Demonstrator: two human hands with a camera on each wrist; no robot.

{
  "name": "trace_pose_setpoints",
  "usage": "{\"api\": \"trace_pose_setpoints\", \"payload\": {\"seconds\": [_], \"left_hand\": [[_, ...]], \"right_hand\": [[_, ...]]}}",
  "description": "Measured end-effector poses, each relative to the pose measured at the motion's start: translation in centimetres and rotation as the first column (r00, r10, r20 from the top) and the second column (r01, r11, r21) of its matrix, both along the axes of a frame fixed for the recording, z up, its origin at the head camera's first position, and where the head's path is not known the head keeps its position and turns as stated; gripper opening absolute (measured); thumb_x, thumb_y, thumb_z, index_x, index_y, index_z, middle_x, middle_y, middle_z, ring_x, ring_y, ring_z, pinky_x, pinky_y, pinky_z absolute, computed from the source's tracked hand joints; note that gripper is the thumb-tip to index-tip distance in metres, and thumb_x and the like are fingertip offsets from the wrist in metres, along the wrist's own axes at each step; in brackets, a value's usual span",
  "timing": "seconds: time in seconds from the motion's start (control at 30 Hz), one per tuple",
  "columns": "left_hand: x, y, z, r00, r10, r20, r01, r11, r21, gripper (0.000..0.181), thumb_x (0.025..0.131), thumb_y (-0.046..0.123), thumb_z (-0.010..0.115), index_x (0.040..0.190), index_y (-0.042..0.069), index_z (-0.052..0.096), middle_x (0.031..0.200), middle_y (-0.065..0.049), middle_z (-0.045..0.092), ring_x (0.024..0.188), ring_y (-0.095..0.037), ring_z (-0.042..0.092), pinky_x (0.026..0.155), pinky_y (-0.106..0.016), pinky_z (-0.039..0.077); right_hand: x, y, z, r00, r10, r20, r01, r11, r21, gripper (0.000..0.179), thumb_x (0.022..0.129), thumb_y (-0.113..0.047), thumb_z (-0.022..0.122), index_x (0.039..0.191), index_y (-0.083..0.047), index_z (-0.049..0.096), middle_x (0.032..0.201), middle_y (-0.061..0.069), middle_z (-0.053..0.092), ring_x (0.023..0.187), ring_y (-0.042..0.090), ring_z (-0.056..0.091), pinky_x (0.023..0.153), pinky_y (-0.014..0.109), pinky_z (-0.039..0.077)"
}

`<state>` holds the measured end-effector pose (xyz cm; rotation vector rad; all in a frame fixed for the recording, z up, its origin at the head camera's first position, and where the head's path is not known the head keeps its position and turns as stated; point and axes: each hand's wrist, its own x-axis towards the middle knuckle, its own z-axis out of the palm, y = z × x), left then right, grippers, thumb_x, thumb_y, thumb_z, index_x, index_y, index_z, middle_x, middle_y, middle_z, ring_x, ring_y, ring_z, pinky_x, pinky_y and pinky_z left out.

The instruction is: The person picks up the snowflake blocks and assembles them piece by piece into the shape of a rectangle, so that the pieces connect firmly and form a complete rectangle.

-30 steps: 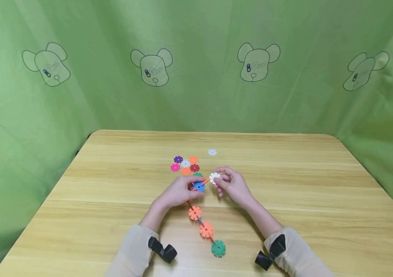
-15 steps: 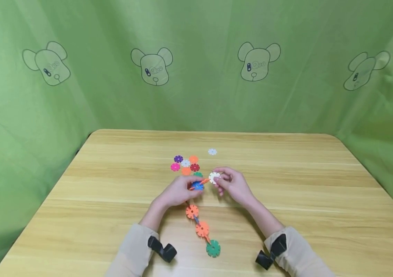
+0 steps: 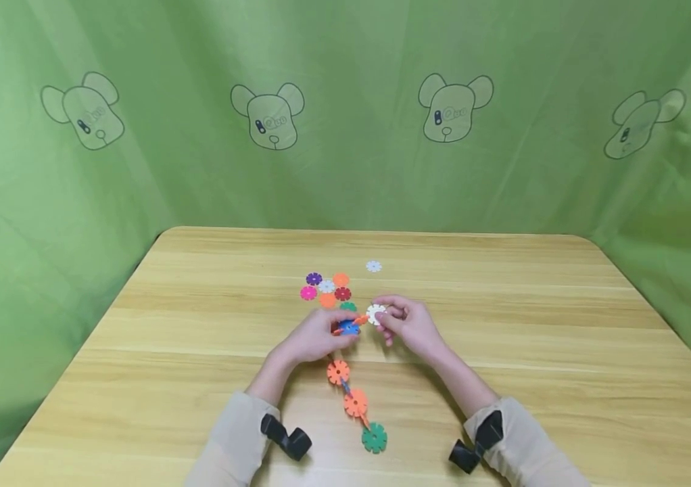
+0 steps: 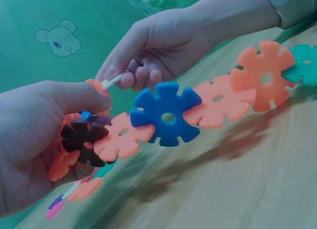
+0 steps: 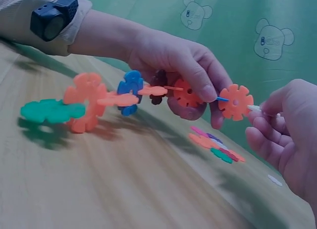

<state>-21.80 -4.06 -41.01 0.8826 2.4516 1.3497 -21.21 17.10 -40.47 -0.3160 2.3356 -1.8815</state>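
My left hand (image 3: 316, 336) grips a chain of interlocking plastic snowflake discs, its thumb and fingers on a blue disc (image 3: 349, 327). From there the chain runs toward me through a dark disc (image 4: 84, 142), another blue disc (image 4: 166, 115) and orange discs (image 3: 355, 402) to a green disc (image 3: 374, 438) at its near end. At the far end sits an orange disc (image 5: 236, 102). My right hand (image 3: 411, 329) pinches a white disc (image 3: 374, 313) between thumb and fingers, its edge meeting that orange disc. Whether their slots have engaged cannot be made out.
Loose discs lie on the wooden table (image 3: 534, 325) beyond my left hand, among them purple (image 3: 314, 279), pink (image 3: 308, 293) and dark red (image 3: 342, 293). A single white loose disc (image 3: 373, 266) lies farther back. A green curtain (image 3: 358, 176) hangs behind the table.
The near end of the chain has swung slightly left, and the blue disc in my left hand has tilted flatter. The white disc and the orange end disc have come closer together.
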Motion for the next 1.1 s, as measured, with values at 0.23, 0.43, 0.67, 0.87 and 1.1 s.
{"api": "trace_pose_setpoints", "payload": {"seconds": [0.23, 0.43, 0.67, 0.87, 1.1], "left_hand": [[-0.1, 0.0, 0.0, 1.0, -0.006, -0.006, 0.006, 1.0, -0.007, 0.038, 0.086, 0.012, 0.064, 0.123, 0.006, 0.059, 0.071, 0.0, 0.056, 0.05, -0.006, 0.042, 0.046, -0.02, 0.039], [0.1, 0.0, 0.1, 1.0, -0.026, -0.017, 0.026, 1.0, 0.002, 0.038, 0.087, 0.009, 0.063, 0.124, 0.004, 0.058, 0.071, 0.0, 0.056, 0.049, -0.005, 0.042, 0.045, -0.021, 0.041], [0.2, 0.5, 0.1, 0.999, 0.028, -0.033, -0.029, 0.999, -0.027, 0.038, 0.087, 0.014, 0.063, 0.124, 0.005, 0.058, 0.074, 0.0, 0.058, 0.054, -0.009, 0.047, 0.048, -0.022, 0.043], [0.1, 1.0, -0.3, 0.997, 0.08, -0.005, -0.08, 0.996, -0.044, 0.049, 0.087, 0.016, 0.064, 0.132, 0.003, 0.05, 0.08, -0.003, 0.058, 0.057, -0.01, 0.048, 0.05, -0.023, 0.044], [-0.1, 0.9, -0.5, 0.982, 0.113, 0.151, -0.128, 0.988, 0.091, 0.055, 0.091, 0.017, 0.059, 0.14, 0.002, 0.037, 0.115, -0.014, 0.059, 0.08, -0.015, 0.062, 0.072, -0.025, 0.051]], "right_hand": [[0.4, -0.4, -0.2, 1.0, -0.006, -0.006, 0.006, 1.0, -0.014, 0.032, 0.089, -0.001, 0.057, 0.12, 0.006, 0.053, 0.081, 0.025, 0.06, 0.06, 0.02, 0.057, 0.053, 0.028, 0.052], [0.6, -0.8, -0.4, 1.0, -0.001, -0.023, 0.001, 0.999, -0.035, 0.033, 0.089, 0.002, 0.056, 0.12, 0.009, 0.051, 0.083, 0.031, 0.058, 0.06, 0.02, 0.056, 0.053, 0.027, 0.052], [0.3, -0.7, -0.6, 0.999, -0.02, -0.039, 0.02, 1.0, 0.008, 0.035, 0.089, 0.0, 0.055, 0.123, 0.007, 0.052, 0.083, 0.027, 0.058, 0.063, 0.022, 0.056, 0.055, 0.026, 0.052], [0.0, -1.0, -0.9, 0.996, -0.032, -0.083, 0.044, 0.988, 0.147, 0.037, 0.094, -0.003, 0.05, 0.13, 0.004, 0.049, 0.079, 0.021, 0.057, 0.061, 0.018, 0.054, 0.054, 0.024, 0.049], [-0.4, -1.6, -0.8, 0.998, -0.064, -0.006, 0.064, 0.997, 0.033, 0.028, 0.09, 0.002, 0.053, 0.116, 0.009, 0.048, 0.087, 0.022, 0.061, 0.071, 0.029, 0.06, 0.061, 0.027, 0.053]]}}
